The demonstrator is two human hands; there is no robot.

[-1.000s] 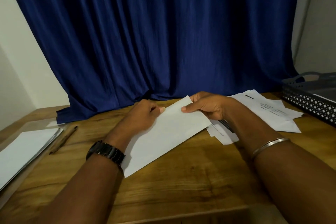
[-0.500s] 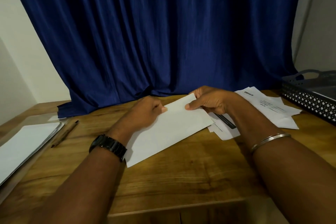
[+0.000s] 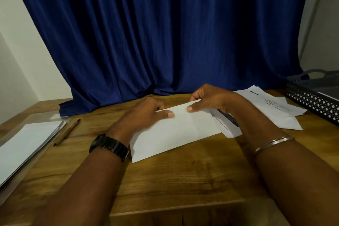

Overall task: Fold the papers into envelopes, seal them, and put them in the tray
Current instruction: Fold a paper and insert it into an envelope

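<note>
A white envelope (image 3: pixel 174 134) lies slanted on the wooden table (image 3: pixel 165 180) in front of me. My left hand (image 3: pixel 145 115) pinches its far edge with thumb on top. My right hand (image 3: pixel 211 101) grips the same far edge a little to the right, fingers behind and thumb in front. Printed papers (image 3: pixel 271 106) lie spread to the right, partly under my right wrist. The dark perforated tray (image 3: pixel 315 101) stands at the far right edge.
A black pen (image 3: pixel 229 118) lies on the papers under my right hand. A brown pencil (image 3: pixel 67 132) and a stack of white sheets (image 3: pixel 23 147) sit at the left. A blue curtain (image 3: pixel 156 33) hangs behind the table.
Both hands have drawn closer together along the envelope's far edge, and the envelope now lies flatter and less steeply slanted on the table.
</note>
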